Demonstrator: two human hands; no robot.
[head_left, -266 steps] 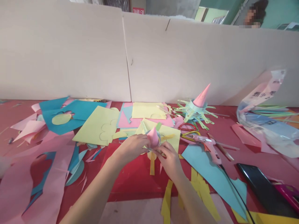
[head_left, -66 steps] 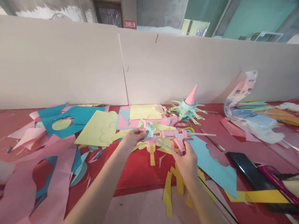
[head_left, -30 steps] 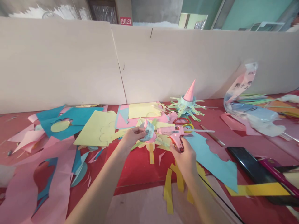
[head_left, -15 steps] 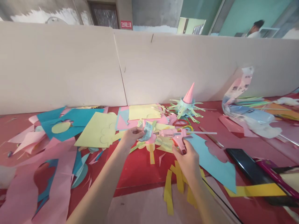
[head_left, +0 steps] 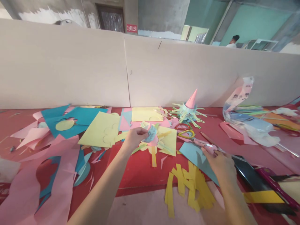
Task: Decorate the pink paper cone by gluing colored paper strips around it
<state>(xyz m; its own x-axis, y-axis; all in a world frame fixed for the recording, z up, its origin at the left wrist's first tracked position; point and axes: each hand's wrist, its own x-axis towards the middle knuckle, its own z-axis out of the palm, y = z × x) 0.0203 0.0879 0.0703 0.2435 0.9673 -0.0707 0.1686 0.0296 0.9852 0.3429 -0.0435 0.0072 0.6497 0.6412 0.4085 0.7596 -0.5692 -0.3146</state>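
Note:
My left hand (head_left: 136,139) pinches a curled light-blue paper piece (head_left: 152,133). The piece is over a small pink paper form with yellow and green strips (head_left: 153,156) spreading out from it like petals. My right hand (head_left: 220,162) is closed on a pink hot glue gun (head_left: 209,146), low over the table at the right, its nozzle towards the middle. A light-blue paper sheet (head_left: 199,157) lies partly under the gun and my hand. Several yellow paper strips (head_left: 180,181) lie loose between my arms.
Behind the work stands a pink paper cone (head_left: 192,99) on a fringed green base. Scissors (head_left: 187,133) lie before it. Left are pink and blue paper scraps (head_left: 58,162); right, a black phone-like object (head_left: 248,170) and a plastic bag (head_left: 255,120). A white partition (head_left: 70,65) borders the table.
My right hand has moved the glue gun away from the blue paper piece, to the right and down to the table. My left hand keeps its pinch on the piece.

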